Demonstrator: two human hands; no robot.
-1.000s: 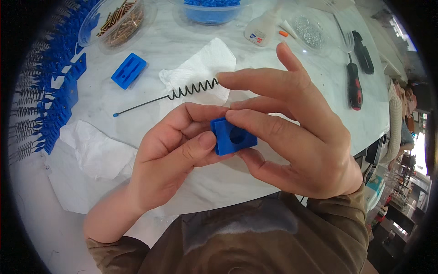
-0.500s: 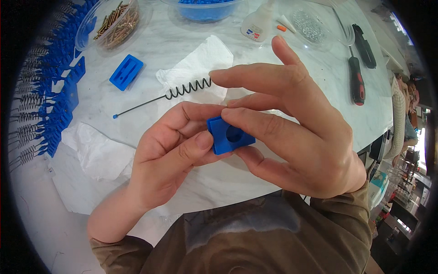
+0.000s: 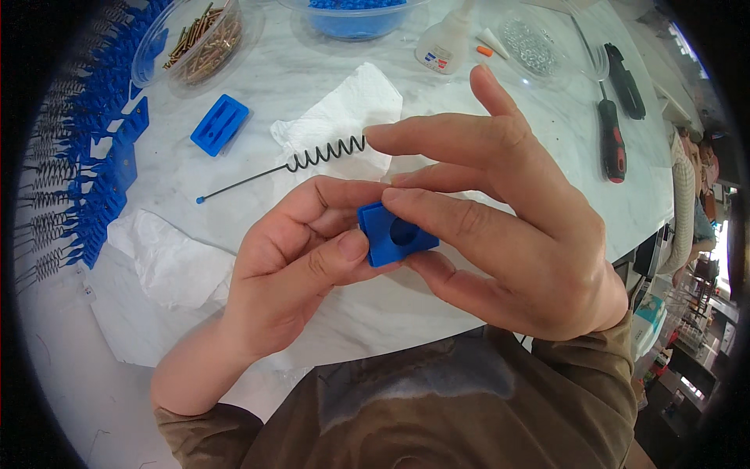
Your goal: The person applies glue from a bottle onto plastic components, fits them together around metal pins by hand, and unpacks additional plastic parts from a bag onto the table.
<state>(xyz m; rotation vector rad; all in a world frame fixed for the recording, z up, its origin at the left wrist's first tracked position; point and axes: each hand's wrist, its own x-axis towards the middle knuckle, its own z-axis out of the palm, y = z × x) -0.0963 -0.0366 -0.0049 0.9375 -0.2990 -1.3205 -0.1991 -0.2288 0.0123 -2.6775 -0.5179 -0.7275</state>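
Both my hands hold a small blue plastic block (image 3: 383, 240) with a round hole in its face, close in front of me over the table's near part. My left hand (image 3: 293, 266) pinches its left edge between thumb and fingers. Fingers of my right hand (image 3: 508, 227) press on its top and lower right, while the other fingers reach out beyond it. Just past the hands lies a black coiled wire (image 3: 328, 150) with a straight end and blue tip, partly on a white paper tissue (image 3: 355, 102); a right fingertip overlaps its coil end.
A blue slotted block (image 3: 219, 125) lies at left. Farther back stand a tub of brass-coloured screws (image 3: 207, 51), a bowl of blue parts (image 3: 351, 22), a glue bottle (image 3: 442, 47) and a dish of small clear pieces (image 3: 531, 47). A screwdriver (image 3: 612, 141) is at right; blue parts with springs (image 3: 109, 156) line the left.
The hands and block keep the same grip and pose. The whole view has shifted very slightly.
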